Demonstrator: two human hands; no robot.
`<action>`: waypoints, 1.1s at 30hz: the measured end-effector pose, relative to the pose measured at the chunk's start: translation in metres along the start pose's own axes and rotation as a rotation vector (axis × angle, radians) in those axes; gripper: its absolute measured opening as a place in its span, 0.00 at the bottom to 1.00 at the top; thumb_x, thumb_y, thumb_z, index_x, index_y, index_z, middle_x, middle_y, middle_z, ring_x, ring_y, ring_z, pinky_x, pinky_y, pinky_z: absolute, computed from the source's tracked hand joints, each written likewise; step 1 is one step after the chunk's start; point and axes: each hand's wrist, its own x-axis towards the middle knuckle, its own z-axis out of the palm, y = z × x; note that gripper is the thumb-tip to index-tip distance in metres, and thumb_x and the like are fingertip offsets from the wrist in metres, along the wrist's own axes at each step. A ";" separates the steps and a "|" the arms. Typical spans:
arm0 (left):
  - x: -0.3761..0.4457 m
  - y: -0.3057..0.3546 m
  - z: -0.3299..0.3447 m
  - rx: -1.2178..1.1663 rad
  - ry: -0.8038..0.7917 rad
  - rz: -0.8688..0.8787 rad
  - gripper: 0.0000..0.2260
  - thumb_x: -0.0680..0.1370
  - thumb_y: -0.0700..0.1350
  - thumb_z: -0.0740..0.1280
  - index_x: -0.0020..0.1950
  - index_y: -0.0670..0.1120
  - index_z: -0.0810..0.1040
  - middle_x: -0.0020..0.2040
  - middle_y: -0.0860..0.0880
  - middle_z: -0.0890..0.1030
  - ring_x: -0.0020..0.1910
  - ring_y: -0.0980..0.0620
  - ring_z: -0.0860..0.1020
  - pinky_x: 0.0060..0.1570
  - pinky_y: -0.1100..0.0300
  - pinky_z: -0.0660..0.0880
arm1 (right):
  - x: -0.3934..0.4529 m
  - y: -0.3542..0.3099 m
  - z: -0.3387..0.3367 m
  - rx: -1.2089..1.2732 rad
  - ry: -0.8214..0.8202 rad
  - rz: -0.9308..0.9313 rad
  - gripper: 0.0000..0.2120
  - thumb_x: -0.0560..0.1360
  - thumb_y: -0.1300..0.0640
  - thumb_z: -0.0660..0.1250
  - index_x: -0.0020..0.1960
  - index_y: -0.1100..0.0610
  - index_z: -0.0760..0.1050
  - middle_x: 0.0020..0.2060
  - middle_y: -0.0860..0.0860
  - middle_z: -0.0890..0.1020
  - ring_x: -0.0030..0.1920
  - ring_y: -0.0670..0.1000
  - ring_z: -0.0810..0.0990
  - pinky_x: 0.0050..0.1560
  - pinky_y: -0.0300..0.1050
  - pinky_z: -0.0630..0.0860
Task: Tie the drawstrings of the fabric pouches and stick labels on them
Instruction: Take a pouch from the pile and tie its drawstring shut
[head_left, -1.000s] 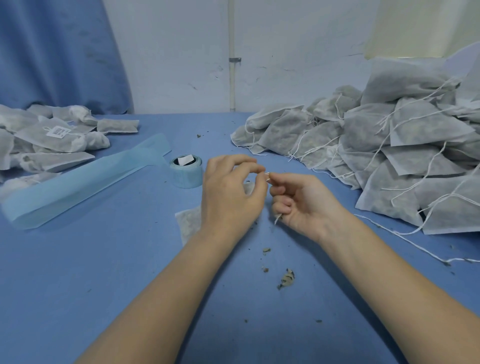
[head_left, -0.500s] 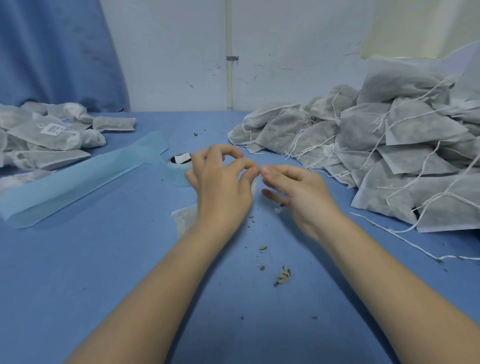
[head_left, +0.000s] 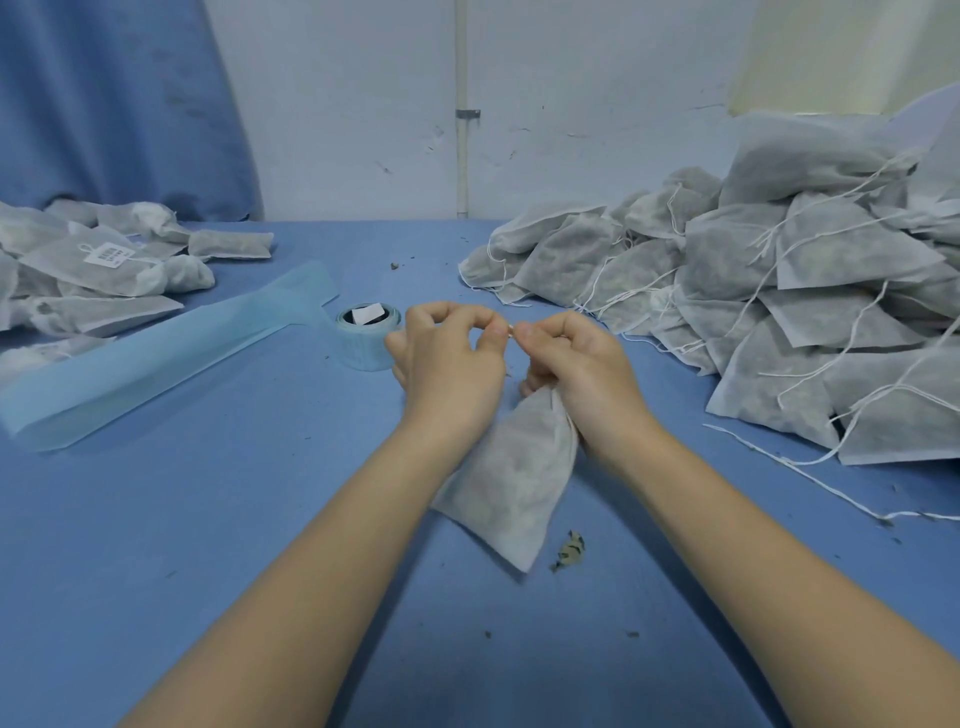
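A grey-white fabric pouch (head_left: 514, 483) hangs between my forearms, its lower corner near the blue table (head_left: 156, 545). My right hand (head_left: 576, 364) grips the gathered neck of the pouch and pinches the white drawstring at its fingertips. My left hand (head_left: 452, 358) meets it fingertip to fingertip, pinching the same drawstring (head_left: 511, 332). A light-blue label roll (head_left: 366, 338) stands just left of my left hand, with its backing strip (head_left: 156, 358) trailing off to the left.
A big heap of pouches with loose strings (head_left: 779, 291) fills the right side. Tied pouches, one with a white label (head_left: 109, 254), lie at the far left. Dried herb bits (head_left: 569, 551) are scattered near the pouch. A loose string (head_left: 810, 483) runs along the table's right.
The pouch, which lay flat under my hands, is now lifted and bunched at the neck in my right hand. Both hands pinch the drawstring together again after briefly loosening.
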 end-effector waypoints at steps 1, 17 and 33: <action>0.001 0.001 -0.002 -0.031 0.007 -0.031 0.09 0.80 0.46 0.61 0.40 0.55 0.74 0.59 0.53 0.66 0.63 0.54 0.59 0.64 0.62 0.58 | 0.000 -0.001 0.000 -0.031 0.010 -0.020 0.08 0.74 0.55 0.70 0.37 0.53 0.76 0.21 0.41 0.73 0.24 0.44 0.72 0.38 0.46 0.70; 0.003 -0.006 -0.010 -0.373 -0.262 -0.479 0.18 0.75 0.56 0.67 0.58 0.46 0.75 0.61 0.46 0.72 0.46 0.49 0.79 0.53 0.52 0.78 | 0.011 -0.015 -0.020 0.320 0.496 -0.147 0.06 0.70 0.59 0.75 0.37 0.50 0.81 0.28 0.40 0.80 0.27 0.39 0.71 0.37 0.38 0.69; 0.001 -0.004 -0.010 -1.094 -0.563 -0.578 0.25 0.75 0.53 0.62 0.63 0.35 0.73 0.59 0.38 0.80 0.55 0.41 0.80 0.54 0.50 0.77 | 0.001 -0.011 -0.030 -0.153 -0.058 -0.266 0.08 0.69 0.65 0.73 0.35 0.53 0.80 0.46 0.46 0.76 0.43 0.35 0.75 0.46 0.28 0.69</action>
